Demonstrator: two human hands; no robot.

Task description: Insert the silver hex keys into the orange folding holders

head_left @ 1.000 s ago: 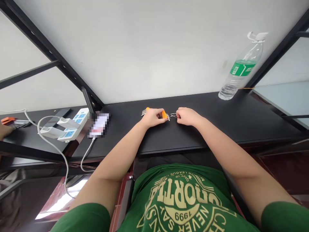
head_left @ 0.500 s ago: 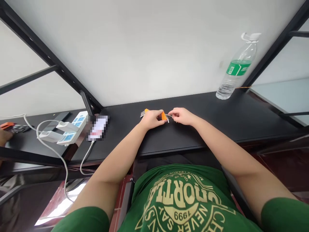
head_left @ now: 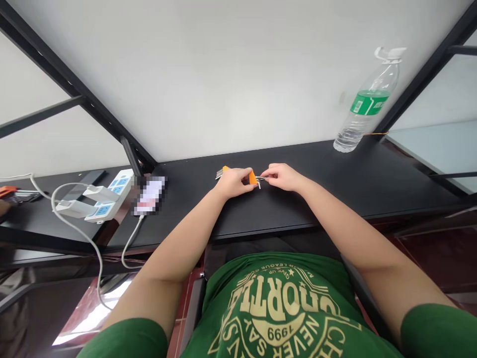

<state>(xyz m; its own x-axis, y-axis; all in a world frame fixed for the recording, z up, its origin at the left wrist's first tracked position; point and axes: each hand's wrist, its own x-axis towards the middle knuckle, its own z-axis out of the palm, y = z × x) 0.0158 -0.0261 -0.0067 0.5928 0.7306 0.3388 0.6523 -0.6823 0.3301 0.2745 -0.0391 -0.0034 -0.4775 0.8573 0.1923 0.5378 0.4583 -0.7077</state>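
Note:
My left hand is closed around an orange hex key holder just above the black desk. Several thin metal hex keys stick out past its left end. One short bent key end points down at the right end, by my thumb. My right hand pinches a slim metal hex key that reaches to the holder's right end. Fingers hide most of the holder, and I cannot tell whether that key sits in a slot.
A water bottle stands at the back right by the wall. On the left lie a phone on a cable and a white power strip with chargers. Beyond the frame post, a co-worker's hand is near an orange-handled tool.
My right hand has shifted very slightly, and the key at its fingertips shows a little more plainly. My left hand keeps its hold on the holder. The whole view has moved a touch.

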